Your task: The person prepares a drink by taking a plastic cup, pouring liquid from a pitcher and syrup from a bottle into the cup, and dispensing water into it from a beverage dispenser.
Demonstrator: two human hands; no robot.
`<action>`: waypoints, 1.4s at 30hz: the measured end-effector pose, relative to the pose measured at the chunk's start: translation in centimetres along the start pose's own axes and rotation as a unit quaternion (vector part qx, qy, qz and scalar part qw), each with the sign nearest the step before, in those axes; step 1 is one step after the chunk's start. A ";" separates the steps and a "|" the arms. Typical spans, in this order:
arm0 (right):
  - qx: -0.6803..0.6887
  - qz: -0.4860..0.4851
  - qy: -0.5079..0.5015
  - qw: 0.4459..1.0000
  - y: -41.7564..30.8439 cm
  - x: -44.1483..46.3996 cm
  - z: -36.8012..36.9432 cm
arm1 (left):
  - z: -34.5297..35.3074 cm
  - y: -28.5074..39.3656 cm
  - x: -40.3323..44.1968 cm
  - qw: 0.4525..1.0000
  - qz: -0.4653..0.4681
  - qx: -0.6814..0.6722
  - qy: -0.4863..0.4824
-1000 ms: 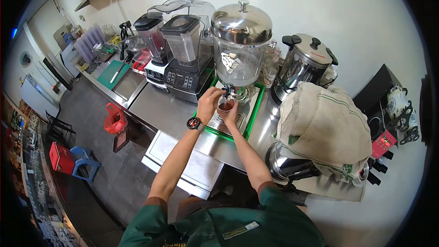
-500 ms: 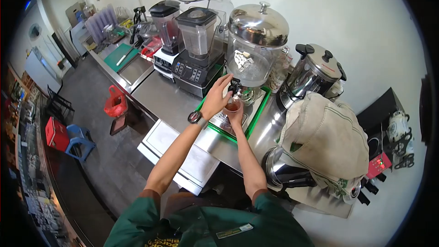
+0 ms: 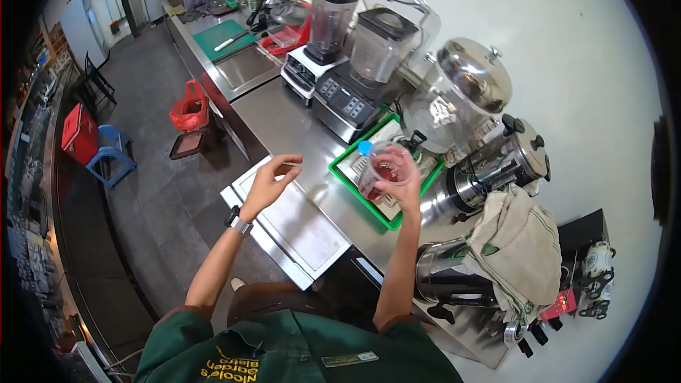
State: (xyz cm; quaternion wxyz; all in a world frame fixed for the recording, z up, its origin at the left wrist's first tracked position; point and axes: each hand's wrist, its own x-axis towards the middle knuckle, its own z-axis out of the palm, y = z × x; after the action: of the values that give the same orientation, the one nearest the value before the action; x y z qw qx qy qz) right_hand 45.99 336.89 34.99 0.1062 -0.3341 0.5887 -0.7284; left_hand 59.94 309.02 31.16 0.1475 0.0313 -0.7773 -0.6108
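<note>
Fingers of my right hand (image 3: pixel 404 188) hold a clear plastic cup (image 3: pixel 371 181) over the green-rimmed tray (image 3: pixel 343 180); my left hand (image 3: pixel 266 188) hangs empty, loosely parted. I'd judge this carrying, needing a level grip.

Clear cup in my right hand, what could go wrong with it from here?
The open cup has red liquid in it, so a tilt or jolt could spill some. Only the right hand grips it, while the left hand is empty, so a slip might drop it. In this view it appears near the black tap, so a bump seems possible.
</note>
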 end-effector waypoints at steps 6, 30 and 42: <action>0.027 -0.110 0.007 0.994 -9.5 6.0 12.8 | -10.7 3.8 -4.9 0.998 0.025 -0.046 0.026; -0.078 0.070 0.398 0.912 12.1 0.1 21.2 | -32.1 -3.1 -13.4 0.986 0.003 -0.149 0.079; -0.166 0.049 0.605 0.777 18.7 -3.8 4.1 | -11.3 3.4 2.4 0.970 0.155 0.027 -0.188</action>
State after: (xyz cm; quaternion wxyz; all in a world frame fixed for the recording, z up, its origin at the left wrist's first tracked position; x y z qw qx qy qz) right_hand 46.89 330.45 16.59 -0.2933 0.1924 0.6592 -0.6652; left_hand 61.15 298.68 37.28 0.0907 -0.2007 -0.8028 -0.5541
